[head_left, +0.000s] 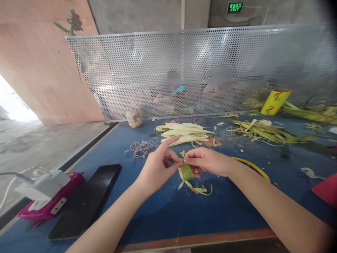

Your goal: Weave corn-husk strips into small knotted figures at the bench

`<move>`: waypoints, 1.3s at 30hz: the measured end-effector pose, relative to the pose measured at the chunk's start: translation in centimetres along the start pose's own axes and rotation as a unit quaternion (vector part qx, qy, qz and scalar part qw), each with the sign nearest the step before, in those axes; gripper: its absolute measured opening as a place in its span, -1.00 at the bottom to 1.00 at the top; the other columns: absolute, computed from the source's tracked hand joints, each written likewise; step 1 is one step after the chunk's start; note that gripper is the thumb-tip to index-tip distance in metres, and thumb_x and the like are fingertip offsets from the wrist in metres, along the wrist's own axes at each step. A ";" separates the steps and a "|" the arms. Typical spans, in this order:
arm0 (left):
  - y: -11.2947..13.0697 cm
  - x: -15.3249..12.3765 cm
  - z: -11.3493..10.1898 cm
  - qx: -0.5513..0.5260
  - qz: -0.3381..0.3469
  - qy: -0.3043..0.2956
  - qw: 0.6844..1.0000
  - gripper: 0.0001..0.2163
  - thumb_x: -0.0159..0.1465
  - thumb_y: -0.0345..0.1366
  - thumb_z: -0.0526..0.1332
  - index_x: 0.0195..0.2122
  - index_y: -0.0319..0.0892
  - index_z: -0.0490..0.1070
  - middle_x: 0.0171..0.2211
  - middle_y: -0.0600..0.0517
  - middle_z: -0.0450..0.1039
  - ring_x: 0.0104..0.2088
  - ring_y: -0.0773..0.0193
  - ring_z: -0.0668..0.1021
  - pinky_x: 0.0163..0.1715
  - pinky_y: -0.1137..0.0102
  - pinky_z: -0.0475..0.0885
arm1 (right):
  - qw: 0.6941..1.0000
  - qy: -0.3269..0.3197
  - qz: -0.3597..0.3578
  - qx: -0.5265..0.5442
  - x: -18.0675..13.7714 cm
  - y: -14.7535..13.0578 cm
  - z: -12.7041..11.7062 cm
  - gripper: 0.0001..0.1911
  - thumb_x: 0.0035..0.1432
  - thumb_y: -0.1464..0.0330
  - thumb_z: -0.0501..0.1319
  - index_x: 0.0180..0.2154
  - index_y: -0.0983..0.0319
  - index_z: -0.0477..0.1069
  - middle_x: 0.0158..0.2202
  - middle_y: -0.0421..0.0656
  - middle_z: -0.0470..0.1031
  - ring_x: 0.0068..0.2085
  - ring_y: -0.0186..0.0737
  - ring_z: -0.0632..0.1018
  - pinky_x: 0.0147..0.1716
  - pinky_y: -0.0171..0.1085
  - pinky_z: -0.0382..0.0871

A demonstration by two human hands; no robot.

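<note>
Close together over the blue table [163,218], my two hands meet at a small piece made of green corn husk [187,172]. My left hand [160,163] pinches its upper edge between thumb and a finger, while the index finger points outward. From the other side, my right hand [206,161] grips the same piece with thumb and fingers, partly hiding it. A knobbly pale green bit [183,153] shows just above the fingertips. Below the piece, a thin braided husk strip [196,189] with loose curling ends hangs or lies; I cannot tell whether it is attached.
Pale corn husks [184,131] lie beyond my hands, with tangled twine [142,147] to their left. A phone [86,200] and a magenta power strip [50,207] are at left. Green husks [263,131], a yellow roll [275,102] and a perforated metal screen [147,70] stand farther back; people sit behind it.
</note>
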State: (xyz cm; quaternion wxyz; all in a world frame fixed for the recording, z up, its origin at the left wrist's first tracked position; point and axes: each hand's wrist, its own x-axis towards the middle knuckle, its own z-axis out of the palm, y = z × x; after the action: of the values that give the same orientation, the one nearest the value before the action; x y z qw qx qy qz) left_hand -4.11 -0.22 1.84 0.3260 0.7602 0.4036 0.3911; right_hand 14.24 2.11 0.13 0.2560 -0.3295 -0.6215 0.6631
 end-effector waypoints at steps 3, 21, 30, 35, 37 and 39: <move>0.2 0.1 0.0 -0.053 -0.034 0.006 0.998 -0.45 0.06 -0.45 0.21 0.10 -0.10 0.14 -0.48 0.11 0.43 -0.50 0.38 0.47 -0.55 0.51 0.34 | 1.000 0.002 -0.007 -0.019 0.0 -0.1 -0.1 -0.69 0.05 0.15 0.21 -0.40 0.30 0.32 -0.58 -0.30 0.30 -0.58 -0.46 0.38 -0.53 -0.39 0.23; 0.6 0.6 -0.2 -0.311 -0.205 0.029 0.928 -0.39 0.14 -0.42 0.21 0.19 -0.17 -0.01 -0.28 -0.08 0.50 -0.39 0.26 0.55 -0.56 0.42 0.49 | 0.965 0.070 -0.094 -0.236 -0.4 -0.8 -0.2 -0.78 0.16 0.24 0.08 -0.43 0.25 0.32 -0.56 -0.27 0.33 -0.55 -0.41 0.39 -0.52 -0.37 0.27; -0.6 0.7 -0.2 -0.283 -0.083 0.076 0.952 -0.31 0.10 -0.58 0.11 0.23 0.00 -0.07 0.23 -0.05 0.07 0.20 0.17 0.18 0.09 0.29 0.25 | 0.950 0.152 -0.104 -0.250 0.1 -0.6 -0.8 -0.79 0.16 0.26 0.07 -0.45 0.22 0.31 -0.57 -0.28 0.34 -0.57 -0.40 0.38 -0.51 -0.34 0.25; -0.6 0.6 -0.3 -0.244 -0.042 0.071 0.966 -0.27 0.11 -0.51 0.17 0.24 0.03 -0.15 0.21 -0.05 0.12 0.19 0.21 0.21 0.12 0.29 0.17 | 0.953 0.145 -0.118 -0.240 0.2 -0.5 -0.6 -0.80 0.16 0.28 0.07 -0.44 0.23 0.32 -0.55 -0.26 0.34 -0.56 -0.41 0.36 -0.52 -0.36 0.26; -0.4 0.6 -0.2 -0.240 -0.061 0.062 0.967 -0.22 0.11 -0.45 0.21 0.26 -0.04 -0.25 0.11 -0.10 0.28 0.13 0.21 0.30 0.09 0.27 0.23 | 0.952 0.138 -0.124 -0.243 0.1 -0.6 -0.5 -0.81 0.16 0.27 0.08 -0.42 0.23 0.32 -0.54 -0.26 0.33 -0.55 -0.41 0.37 -0.52 -0.36 0.26; -0.3 0.6 0.0 -0.209 -0.096 0.057 0.971 -0.27 0.15 -0.34 0.21 0.26 -0.12 -0.22 -0.02 -0.11 0.42 0.06 0.21 0.40 0.06 0.26 0.26 | 0.952 0.128 -0.126 -0.248 0.0 -0.6 -0.4 -0.82 0.15 0.26 0.09 -0.40 0.23 0.32 -0.52 -0.26 0.33 -0.54 -0.40 0.37 -0.51 -0.36 0.26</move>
State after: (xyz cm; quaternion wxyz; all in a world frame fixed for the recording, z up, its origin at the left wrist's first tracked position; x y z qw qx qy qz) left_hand -4.03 0.47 1.81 0.4900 0.6092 0.4018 0.4768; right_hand 14.50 2.45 0.70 0.3245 -0.3836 -0.7652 0.4026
